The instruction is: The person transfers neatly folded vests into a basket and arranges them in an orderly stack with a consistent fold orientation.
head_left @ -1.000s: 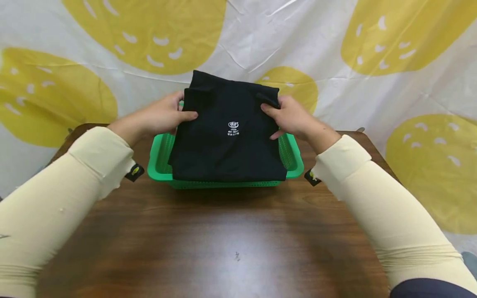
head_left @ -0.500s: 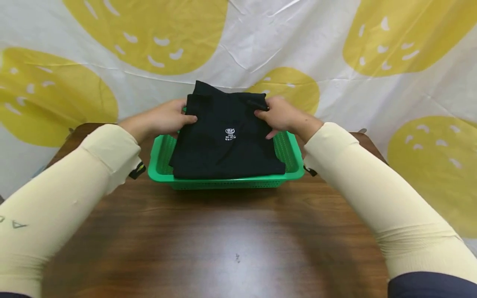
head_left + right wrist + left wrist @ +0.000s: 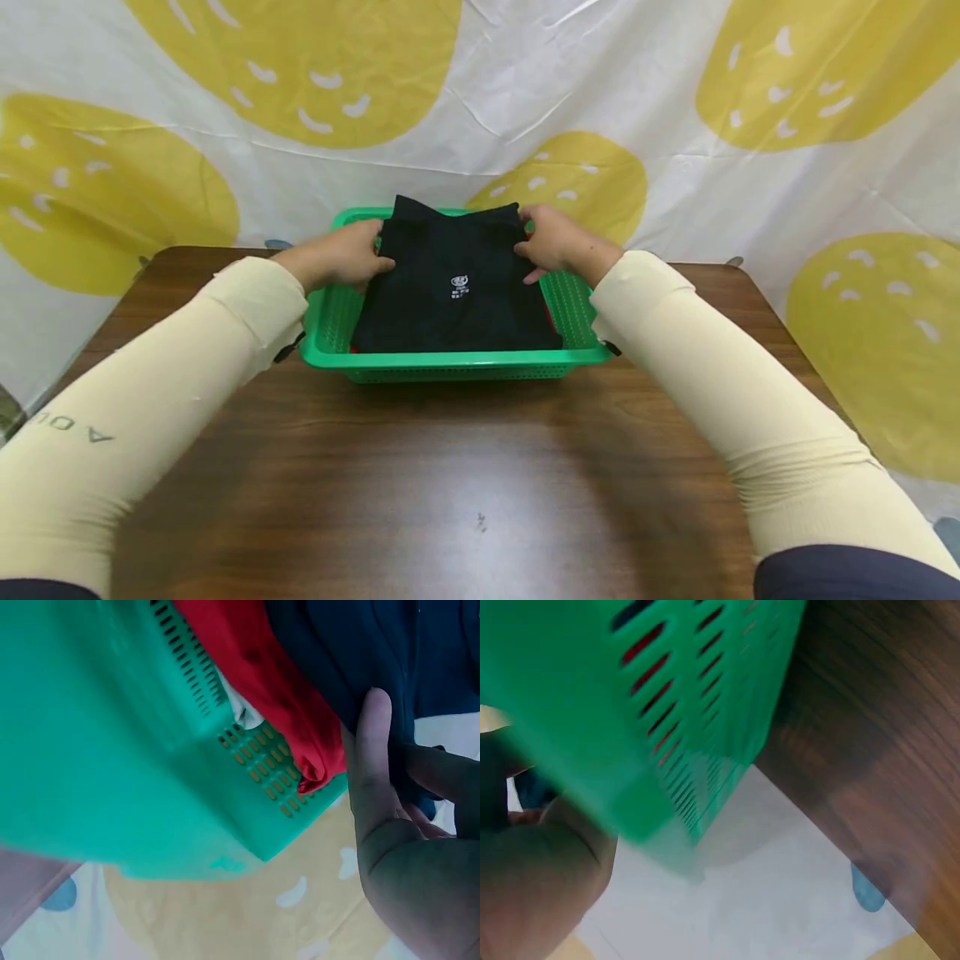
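A folded black garment [image 3: 457, 283] with a small white logo lies in a green slotted basket [image 3: 465, 360] at the far side of the table. My left hand [image 3: 341, 254] grips its far left edge, thumb on top. My right hand [image 3: 555, 242] pinches its far right edge. In the right wrist view my right hand [image 3: 397, 847] has its thumb against the dark cloth [image 3: 390, 645], and a red garment [image 3: 270, 682] lies beneath it against the basket wall [image 3: 112, 750]. The left wrist view shows the basket's side [image 3: 630, 712] and part of my left hand [image 3: 532, 877], blurred.
The basket stands on a dark brown wooden table [image 3: 465, 483] near its far edge. A white cloth with large yellow shapes [image 3: 300, 67] hangs close behind. Both my arms wear cream sleeves [image 3: 675, 333].
Both hands have lowered the black garment away from me and down into the basket; it hung above the near rim before and now lies inside it.
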{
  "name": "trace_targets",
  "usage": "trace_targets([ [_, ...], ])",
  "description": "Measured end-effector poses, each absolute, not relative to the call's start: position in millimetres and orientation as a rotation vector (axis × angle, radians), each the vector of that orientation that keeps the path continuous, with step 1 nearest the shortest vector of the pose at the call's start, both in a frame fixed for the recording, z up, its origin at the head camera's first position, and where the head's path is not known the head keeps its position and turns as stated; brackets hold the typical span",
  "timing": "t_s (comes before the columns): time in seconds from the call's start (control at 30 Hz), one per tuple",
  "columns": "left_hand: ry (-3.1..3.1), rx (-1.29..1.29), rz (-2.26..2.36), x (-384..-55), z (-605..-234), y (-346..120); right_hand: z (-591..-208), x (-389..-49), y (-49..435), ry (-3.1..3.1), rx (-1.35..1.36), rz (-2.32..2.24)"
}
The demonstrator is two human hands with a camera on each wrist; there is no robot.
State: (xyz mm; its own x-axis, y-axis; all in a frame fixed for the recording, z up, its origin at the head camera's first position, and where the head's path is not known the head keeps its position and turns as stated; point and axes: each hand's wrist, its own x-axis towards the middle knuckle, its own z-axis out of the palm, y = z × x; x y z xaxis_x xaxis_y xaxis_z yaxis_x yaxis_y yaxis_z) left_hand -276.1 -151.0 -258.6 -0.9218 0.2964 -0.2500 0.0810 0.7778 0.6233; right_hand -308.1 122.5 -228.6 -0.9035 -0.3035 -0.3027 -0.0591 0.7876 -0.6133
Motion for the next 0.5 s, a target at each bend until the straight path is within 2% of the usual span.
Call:
trace_targets([
  [0.33, 2.750, 0.238, 0.831, -270.6, -273.8, -140.2, -236.4, -314.8, 124.3, 2.686, -0.234, -0.677],
  [0.5, 2.797, 0.281, 0.824, -269.6, -274.4, -138.6, -233.2, -312.0, 124.0, 2.753, -0.326, -0.389],
])
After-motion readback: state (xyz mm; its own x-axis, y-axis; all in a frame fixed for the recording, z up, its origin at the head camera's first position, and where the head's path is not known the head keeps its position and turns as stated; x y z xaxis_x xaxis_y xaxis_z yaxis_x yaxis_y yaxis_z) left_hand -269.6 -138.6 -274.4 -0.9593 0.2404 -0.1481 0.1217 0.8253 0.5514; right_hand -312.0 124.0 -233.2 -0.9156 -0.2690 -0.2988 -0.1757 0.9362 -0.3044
